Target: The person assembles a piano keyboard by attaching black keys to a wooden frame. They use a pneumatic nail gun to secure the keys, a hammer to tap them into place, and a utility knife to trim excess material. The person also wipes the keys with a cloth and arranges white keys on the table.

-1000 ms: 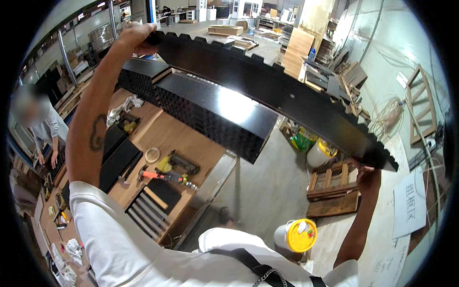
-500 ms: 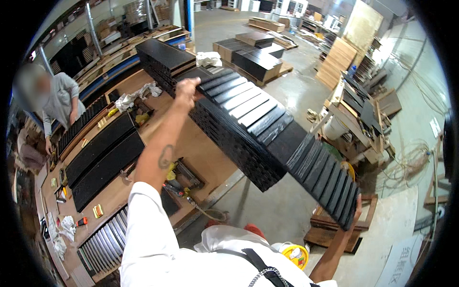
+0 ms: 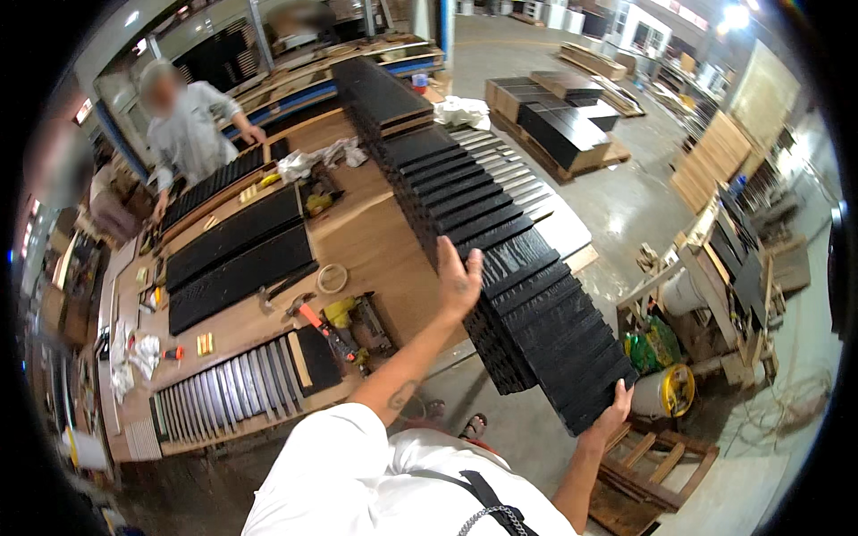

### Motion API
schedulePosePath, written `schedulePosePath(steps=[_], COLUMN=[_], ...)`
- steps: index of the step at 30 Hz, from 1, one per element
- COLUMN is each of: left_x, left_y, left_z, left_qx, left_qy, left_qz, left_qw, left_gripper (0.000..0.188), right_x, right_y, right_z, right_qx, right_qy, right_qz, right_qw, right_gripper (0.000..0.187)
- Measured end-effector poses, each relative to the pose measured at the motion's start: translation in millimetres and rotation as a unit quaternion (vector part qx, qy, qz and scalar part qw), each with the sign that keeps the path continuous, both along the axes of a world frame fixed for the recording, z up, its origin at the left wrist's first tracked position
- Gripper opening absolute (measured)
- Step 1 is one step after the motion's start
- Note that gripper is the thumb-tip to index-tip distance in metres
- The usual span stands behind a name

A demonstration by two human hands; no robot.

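A black slatted panel [image 3: 545,299] lies slantwise along the top of a tall stack of black panels [image 3: 500,348], its near end jutting past the stack. My left hand [image 3: 458,281] touches the panel's left edge about midway, thumb and finger spread apart. At the near right corner, my right hand [image 3: 610,414] grips the panel's end, thumb on top and the other fingers mostly hidden beneath. Beyond the panel's right side, a paler slatted piece [image 3: 514,179] shows shiny strips.
Left of the stack, a wooden workbench [image 3: 393,246] bears black boards [image 3: 241,259], a hammer [image 3: 304,308], a nail gun [image 3: 362,326], a tape roll [image 3: 332,279] and a slatted frame [image 3: 228,393]. A co-worker [image 3: 192,125] stands across it. Rightward are a yellow-rimmed bucket [image 3: 657,393] and wooden frames [image 3: 657,464].
The panel has come down onto the stack and lines up more closely with it. My left hand has moved from its far end to the middle of its left edge. My view has turned leftward.
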State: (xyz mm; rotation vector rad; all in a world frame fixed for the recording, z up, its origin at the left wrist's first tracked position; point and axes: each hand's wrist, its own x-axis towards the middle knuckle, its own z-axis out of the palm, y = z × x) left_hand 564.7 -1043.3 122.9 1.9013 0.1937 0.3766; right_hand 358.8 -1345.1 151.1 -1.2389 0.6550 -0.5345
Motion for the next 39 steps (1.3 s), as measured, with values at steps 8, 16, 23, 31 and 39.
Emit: schedulePosePath(steps=[8, 16, 23, 31, 39], left_x=[59, 97, 88, -1, -257], left_y=[6, 33, 30, -31, 67], left_z=[-7, -6, 6, 8, -9], left_qx=[0.068, 0.095, -0.011, -0.136, -0.307], left_qy=[0.095, 0.097, 0.074, 0.008, 0.079], left_qz=[0.080, 0.120, 0.111, 0.045, -0.159], left_qw=[0.990, 0.983, 0.991, 0.990, 0.935], left_gripper=[0.080, 0.071, 0.075, 0.094, 0.077], right_x=[72, 87, 90, 98, 112], right_y=[48, 56, 53, 50, 9], right_z=[3, -19, -38, -46, -48], right_qx=[-0.077, -0.222, -0.305, -0.313, -0.327], right_qy=[0.034, 0.080, 0.071, 0.069, 0.082], right_qz=[0.036, 0.115, 0.087, 0.040, 0.010], right_qw=[0.996, 0.965, 0.946, 0.947, 0.941], right_gripper=[0.069, 0.078, 0.078, 0.068, 0.062])
